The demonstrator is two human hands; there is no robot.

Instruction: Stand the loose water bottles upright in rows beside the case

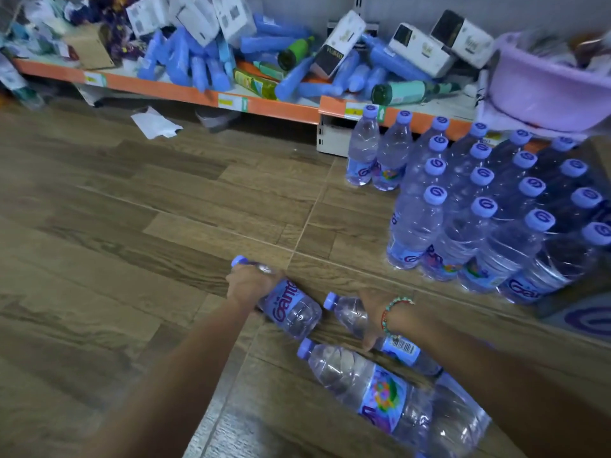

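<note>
bottle in left hand: a water bottle (287, 305) lies on its side on the wood floor (132, 226), purple cap pointing away
left hand: the left hand (253, 285) is wrapped round the neck end of that bottle, fingers curled round it
bottle under right hand: a second water bottle (350, 317) lies on its side just beside the first one, its barcode label toward the person
right hand: the right hand (375, 320) lies over the middle of the second bottle; its fingers are hidden behind the hand, so I cannot tell if they are curled or flat
bracelet: a bead bracelet (393, 312) sits on the right wrist
nearest bottle: a third water bottle (370, 388) lies on its side closest to the person, with a bright label
standing pair: two loose bottles (377, 153) stand upright side by side, next to the case and close to the shelf
case: the wrapped case of bottles (489, 213) stands on the floor to the right, caps up, well apart from the lying bottles
shelf: an orange-edged shelf (198, 94) at the back holds a messy pile of blue packs and white boxes
basin: a light purple basin (542, 87) sits at the right end
paper: a white paper (155, 123) lies on the floor under the shelf
</note>
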